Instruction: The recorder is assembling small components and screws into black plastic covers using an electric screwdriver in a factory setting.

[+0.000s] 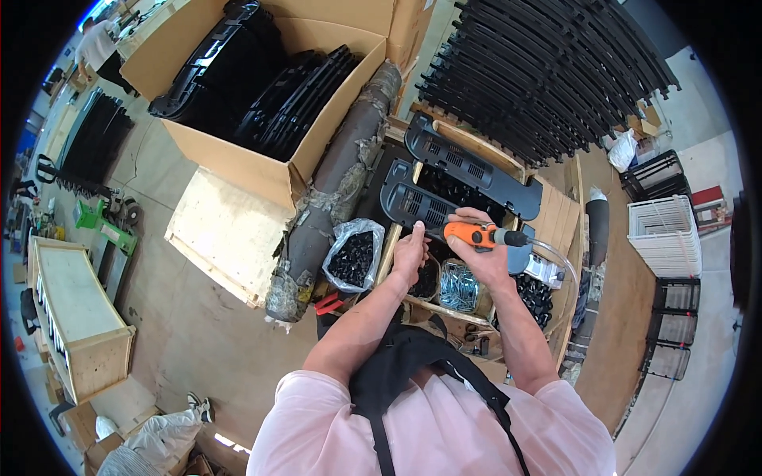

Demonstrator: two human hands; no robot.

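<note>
My right hand (pixel 486 258) is wrapped round an orange cordless screwdriver (pixel 468 233), its black nose (pixel 514 238) pointing right. Directly left of it, my left hand (pixel 409 252) is closed at the near edge of a black plastic panel (pixel 406 203) with slotted vents, thumb on top; its fingertips are partly hidden. A second, similar panel (pixel 452 161) lies just beyond. Below my hands sit a bin of silvery screws (pixel 459 287) and dark small parts (pixel 426 279). A clear bag (pixel 354 255) of black clips stands left of my left hand.
A cardboard box (pixel 230 155) of black parts stands far left, beside a grey wrapped roll (pixel 337 186). Stacked black slatted parts (pixel 540 71) fill the far right. Red-handled pliers (pixel 328 304) lie near my left forearm. White crates (pixel 665 230) stand right; another person (pixel 99 47) is far left.
</note>
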